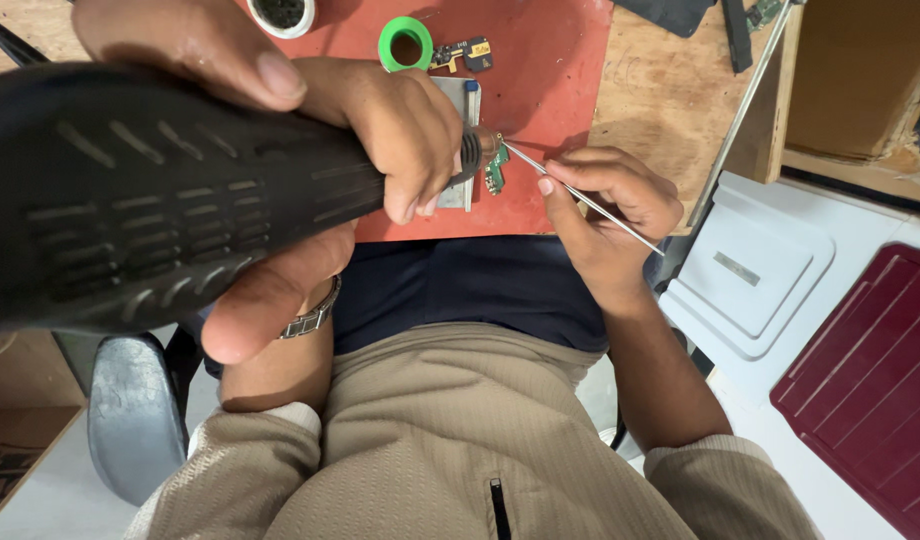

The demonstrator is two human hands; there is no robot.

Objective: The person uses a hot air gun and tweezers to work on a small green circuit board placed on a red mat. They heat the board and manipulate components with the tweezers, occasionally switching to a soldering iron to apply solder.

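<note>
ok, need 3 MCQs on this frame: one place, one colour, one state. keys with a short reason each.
1. Where does the small green circuit board lie?
A. on the red mat
B. on the white lid
C. on the chair

2. What colour is the tape roll?
A. blue
B. green
C. yellow

3. What is the right hand doing?
A. resting open
B. pinching thin metal tweezers
C. holding a cup

Key: 1 A, the board sits on the mat near its front edge. 2 B, the ring is bright green. 3 B, the fingers close on the tweezers, tip at the board, while the left hand grips the black hot-air tool.
</note>
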